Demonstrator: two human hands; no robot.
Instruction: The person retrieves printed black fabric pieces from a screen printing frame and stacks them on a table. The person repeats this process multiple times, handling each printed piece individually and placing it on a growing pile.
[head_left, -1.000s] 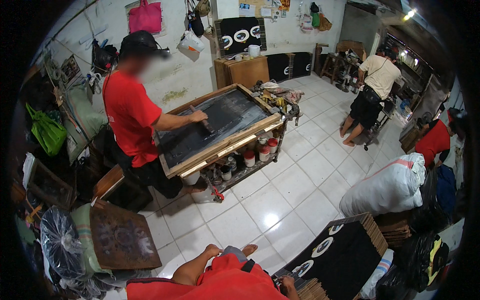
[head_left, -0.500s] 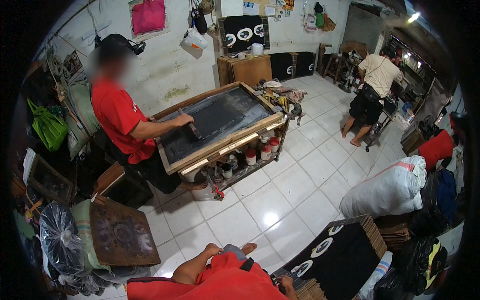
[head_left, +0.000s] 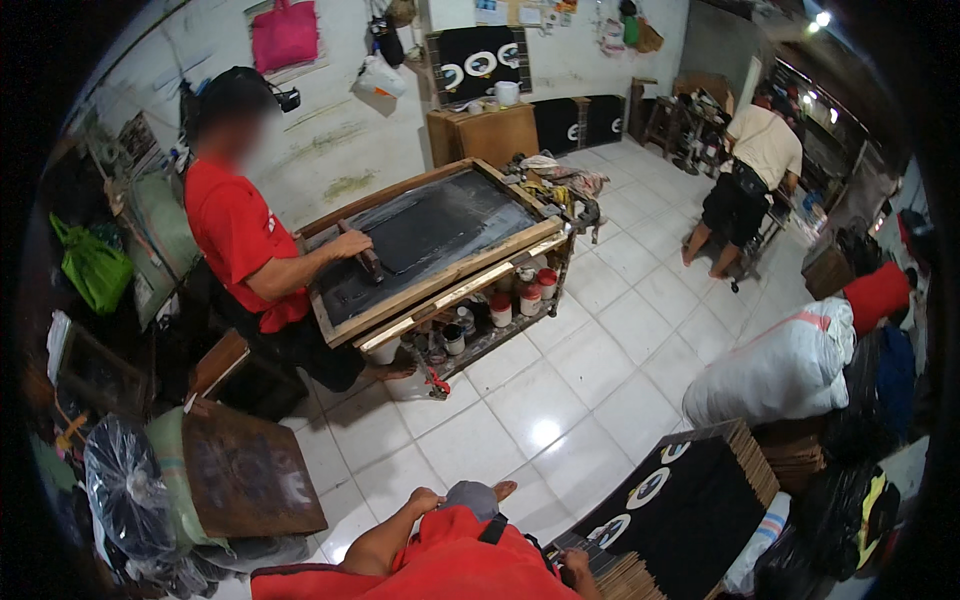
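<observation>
My left hand (head_left: 428, 498) is curled at my waist, beside a rounded grey thing (head_left: 470, 496); what it holds, if anything, is hidden. Low on the right, my right hand (head_left: 574, 562) hangs with bent fingers near the stack of boards (head_left: 748, 460). Something small and dark shows by those fingers, too unclear to name. Over the stack lies a black cloth (head_left: 680, 520) printed with white ovals. Across the floor, a co-worker in a red shirt (head_left: 235, 220) grips a squeegee (head_left: 370, 264) on a wood-framed printing screen (head_left: 450, 265).
Paint pots (head_left: 500, 308) stand on the shelf beneath the screen table. To the right lies a big white sack (head_left: 770, 365). A brown board (head_left: 250, 470) leans by wrapped bundles (head_left: 125, 490) at left. Another person (head_left: 755, 150) bends at the far right. White tiles (head_left: 540, 400) cover the floor.
The co-worker's hand and squeegee have moved left across the screen, toward that person's body. The far person bends lower. My view has shifted slightly; my hands stay about where they were.
</observation>
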